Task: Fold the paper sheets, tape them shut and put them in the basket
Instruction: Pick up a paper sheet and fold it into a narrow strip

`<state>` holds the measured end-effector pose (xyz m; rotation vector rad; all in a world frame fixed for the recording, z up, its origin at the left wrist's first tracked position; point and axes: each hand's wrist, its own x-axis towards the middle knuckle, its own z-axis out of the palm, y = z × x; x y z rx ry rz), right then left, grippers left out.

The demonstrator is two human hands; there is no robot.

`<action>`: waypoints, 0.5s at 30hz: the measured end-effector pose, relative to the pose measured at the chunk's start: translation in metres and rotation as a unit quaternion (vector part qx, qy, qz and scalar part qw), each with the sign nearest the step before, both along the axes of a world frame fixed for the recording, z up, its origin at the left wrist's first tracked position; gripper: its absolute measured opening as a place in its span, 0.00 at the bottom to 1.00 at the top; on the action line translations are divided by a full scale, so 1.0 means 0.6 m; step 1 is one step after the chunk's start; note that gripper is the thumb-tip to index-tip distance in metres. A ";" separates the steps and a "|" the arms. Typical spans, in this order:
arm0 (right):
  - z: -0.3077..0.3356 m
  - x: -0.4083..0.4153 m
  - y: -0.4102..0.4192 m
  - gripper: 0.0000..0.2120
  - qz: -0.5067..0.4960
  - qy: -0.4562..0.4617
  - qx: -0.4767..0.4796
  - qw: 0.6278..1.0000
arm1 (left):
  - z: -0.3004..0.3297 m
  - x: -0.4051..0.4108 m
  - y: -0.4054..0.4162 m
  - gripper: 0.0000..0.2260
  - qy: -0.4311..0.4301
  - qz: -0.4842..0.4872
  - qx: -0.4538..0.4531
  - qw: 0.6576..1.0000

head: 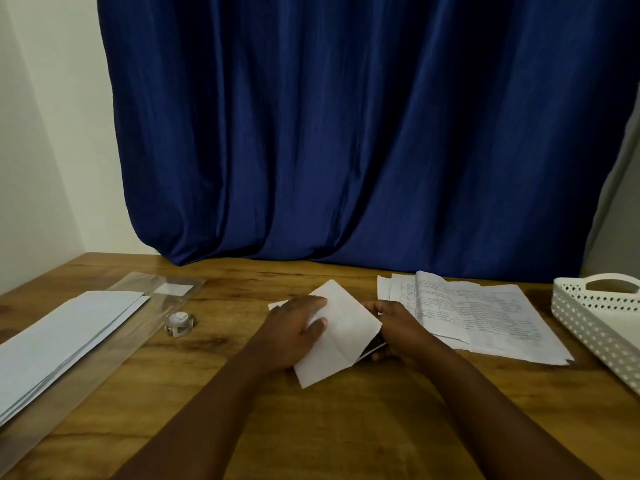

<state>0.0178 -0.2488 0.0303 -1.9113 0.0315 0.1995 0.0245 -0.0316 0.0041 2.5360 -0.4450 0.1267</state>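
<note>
Ideally, the flat left hand [299, 318] pins the paper [341, 336] while the right hand [393, 327], pinching its edge, creases squarely.

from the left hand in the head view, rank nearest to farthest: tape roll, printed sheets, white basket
From the left hand:
1. tape roll, just to its left
2. printed sheets, to the right, past the right hand
3. white basket, far right edge
</note>
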 end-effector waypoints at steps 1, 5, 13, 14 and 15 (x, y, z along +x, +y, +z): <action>0.001 -0.003 0.001 0.09 0.008 0.002 0.009 1.000 | -0.004 0.003 -0.001 0.27 0.000 -0.009 0.038 0.999; 0.004 -0.003 0.009 0.11 0.000 -0.001 -0.018 1.000 | -0.010 0.005 -0.009 0.38 0.045 0.001 0.137 0.989; -0.014 -0.027 0.046 0.20 0.044 -0.294 -0.256 0.920 | -0.012 0.002 -0.008 0.48 0.061 -0.001 0.218 0.974; -0.017 -0.035 0.061 0.23 0.094 -0.278 -0.255 0.921 | -0.011 0.002 -0.007 0.49 0.060 -0.006 0.232 0.971; -0.020 -0.043 0.077 0.26 0.142 -0.252 -0.261 0.921 | -0.010 0.002 -0.005 0.46 0.058 -0.013 0.249 0.967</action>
